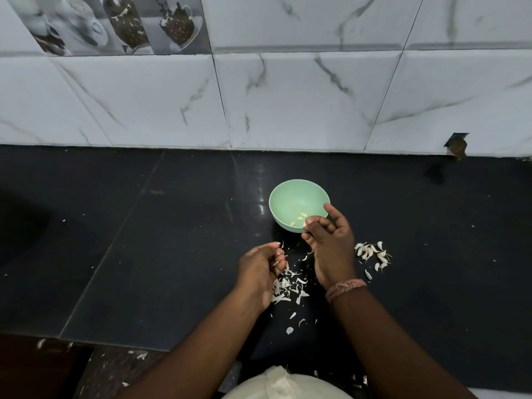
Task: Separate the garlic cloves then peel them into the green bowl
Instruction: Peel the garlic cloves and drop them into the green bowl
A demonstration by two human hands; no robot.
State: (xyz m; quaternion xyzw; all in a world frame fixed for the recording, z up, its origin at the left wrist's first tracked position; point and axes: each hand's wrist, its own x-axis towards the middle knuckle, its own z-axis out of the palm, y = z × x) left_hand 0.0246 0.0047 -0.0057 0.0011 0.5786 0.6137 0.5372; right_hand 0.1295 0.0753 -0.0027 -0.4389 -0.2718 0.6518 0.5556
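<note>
R hand (331, 237) over near rim of green bowl (283, 194), fingertips (312, 221) pinched on a pale bit, prob a peeled clove; looks about to drop it in w/ the few peeled cloves (298, 220) at bowl bottom. L hand (260, 266) at 8 o'clock from bowl, fingers curled round a scrap of skin, over skin pile (288, 287). Unpeeled cloves (372, 254) lie at 4 o'clock from bowl, just beside R hand at its 3 o'clock, long axes mixed. R hand nearer → likely next pick w/ R
</note>
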